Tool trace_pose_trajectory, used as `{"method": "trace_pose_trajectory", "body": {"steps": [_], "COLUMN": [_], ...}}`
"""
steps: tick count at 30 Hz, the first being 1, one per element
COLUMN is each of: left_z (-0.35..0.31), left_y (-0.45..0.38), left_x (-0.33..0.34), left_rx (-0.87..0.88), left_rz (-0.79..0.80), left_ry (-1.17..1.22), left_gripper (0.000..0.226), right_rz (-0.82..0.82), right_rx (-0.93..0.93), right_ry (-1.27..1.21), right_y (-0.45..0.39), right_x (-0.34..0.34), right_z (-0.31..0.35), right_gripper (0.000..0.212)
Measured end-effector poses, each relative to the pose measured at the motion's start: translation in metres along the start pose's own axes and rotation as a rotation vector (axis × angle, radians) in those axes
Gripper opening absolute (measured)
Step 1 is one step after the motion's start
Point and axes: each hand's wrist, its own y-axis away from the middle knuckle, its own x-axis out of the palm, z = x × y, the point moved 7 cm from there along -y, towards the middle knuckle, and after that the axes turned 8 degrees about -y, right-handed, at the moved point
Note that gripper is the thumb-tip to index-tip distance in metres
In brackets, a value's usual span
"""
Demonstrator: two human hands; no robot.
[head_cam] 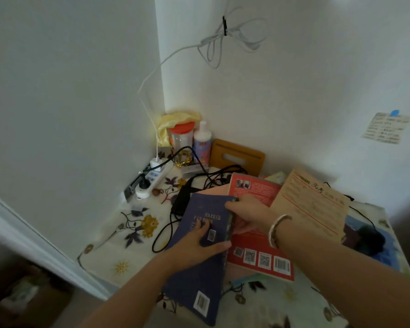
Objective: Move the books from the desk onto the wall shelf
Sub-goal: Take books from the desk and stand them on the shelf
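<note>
A dark blue book lies tilted at the desk's front edge, back cover up. My left hand presses flat on its cover with the thumb at its right edge. My right hand, with a silver bangle on the wrist, grips the book's upper right edge. Under it lies a red book with barcodes, on top of a pink one. A tan book leans over the red one at the right. The wall shelf is out of view.
The desk has a flowered cloth. At the back corner stand a power strip, black cables, a jar, a bottle and a wooden stand. A white cable hangs on the wall, a note is taped at right.
</note>
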Motion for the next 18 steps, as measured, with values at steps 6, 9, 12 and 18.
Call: {"method": "trace_pose_trajectory", "body": {"steps": [6, 9, 12, 18], "left_z": [-0.024, -0.049, -0.077, -0.143], "left_y": [0.036, 0.070, 0.112, 0.197], "left_x": [-0.040, -0.097, -0.149, -0.253], "left_rx": [0.098, 0.144, 0.225, 0.443], "left_rz": [-0.300, -0.652, -0.909, -1.307], "left_ry": [0.037, -0.053, -0.054, -0.196], "left_gripper": [0.092, 0.038, 0.021, 0.015], "right_rz": [-0.003, -0.021, -0.135, -0.056], "right_rx": [-0.281, -0.458, -0.682, -0.994], "right_ry": [0.116, 0.162, 0.264, -0.022], "right_y": [0.032, 0.063, 0.106, 0.185], "right_x": [0.022, 0.032, 0.035, 0.030], "right_z": [0.084, 0.137, 0.198, 0.307], "right_gripper": [0.032, 0.042, 0.044, 0.049]}}
